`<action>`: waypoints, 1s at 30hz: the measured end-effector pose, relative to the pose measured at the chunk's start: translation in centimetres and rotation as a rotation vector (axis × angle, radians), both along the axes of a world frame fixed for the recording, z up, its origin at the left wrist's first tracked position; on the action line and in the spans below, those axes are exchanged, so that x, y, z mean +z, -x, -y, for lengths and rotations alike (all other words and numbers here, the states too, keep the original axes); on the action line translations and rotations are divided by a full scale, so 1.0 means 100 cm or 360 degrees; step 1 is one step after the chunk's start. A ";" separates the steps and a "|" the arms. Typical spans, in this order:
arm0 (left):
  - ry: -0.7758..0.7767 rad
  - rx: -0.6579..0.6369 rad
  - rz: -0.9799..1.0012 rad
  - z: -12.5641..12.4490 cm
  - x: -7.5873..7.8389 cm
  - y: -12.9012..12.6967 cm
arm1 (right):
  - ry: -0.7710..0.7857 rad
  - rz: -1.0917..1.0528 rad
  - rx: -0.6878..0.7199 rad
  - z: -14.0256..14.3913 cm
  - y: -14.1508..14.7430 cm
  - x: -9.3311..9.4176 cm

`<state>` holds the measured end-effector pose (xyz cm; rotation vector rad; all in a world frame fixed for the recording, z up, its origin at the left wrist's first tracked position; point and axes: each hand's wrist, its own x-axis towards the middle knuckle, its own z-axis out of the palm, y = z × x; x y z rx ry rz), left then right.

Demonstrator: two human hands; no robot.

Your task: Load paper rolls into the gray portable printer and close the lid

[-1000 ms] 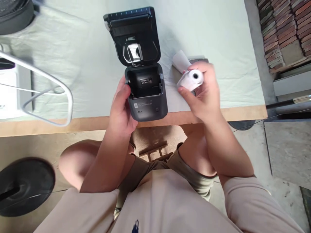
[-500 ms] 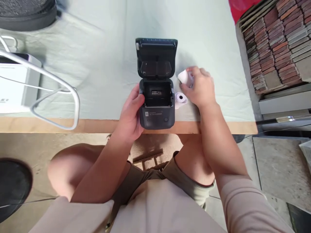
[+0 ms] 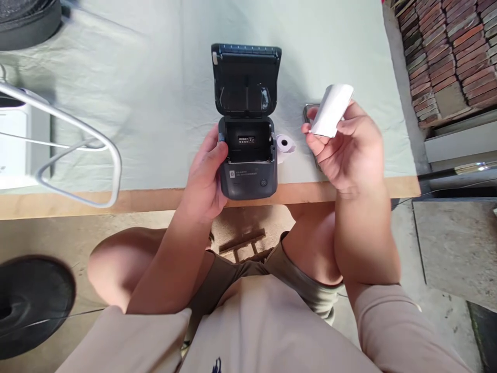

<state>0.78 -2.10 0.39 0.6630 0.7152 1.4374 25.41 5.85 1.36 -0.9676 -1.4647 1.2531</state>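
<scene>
A dark label printer (image 3: 248,178) rests near the table's front edge, its lid (image 3: 246,77) raised and its paper bay bare inside. My left hand (image 3: 205,173) grips the printer's left side, thumb on the rim of the bay. To the right of it, my right hand (image 3: 345,142) holds a white paper roll (image 3: 333,110) tilted above the table, closed between thumb and fingers. A second, smaller paper roll (image 3: 285,144) with a dark core lies against the printer's right side. Partly hidden behind my right hand is a flat phone-like object (image 3: 308,110).
The table (image 3: 163,77) has a pale cloth and a wooden front edge. At the left are a white box-shaped device (image 3: 23,140), a thick white looped cable (image 3: 116,160) and a black round case (image 3: 29,23). Stacked bricks (image 3: 458,62) stand beyond the table's right side.
My right hand has lifted the white roll and turned it over, moving right and palm up. The flat object beneath shows more. My left hand stays on the printer; the view has shifted slightly.
</scene>
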 end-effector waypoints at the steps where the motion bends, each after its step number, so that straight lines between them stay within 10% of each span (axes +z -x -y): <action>1: 0.0003 0.0015 -0.0006 0.001 0.000 -0.001 | 0.0012 -0.0005 0.0049 0.006 0.003 0.002; 15: 0.0059 -0.0017 -0.0235 0.007 -0.008 -0.002 | -0.1074 0.1211 -0.0061 0.052 0.056 0.030; 30: 0.0059 -0.0063 -0.0103 0.004 -0.007 -0.001 | -0.1444 0.0960 0.0040 0.070 0.064 0.027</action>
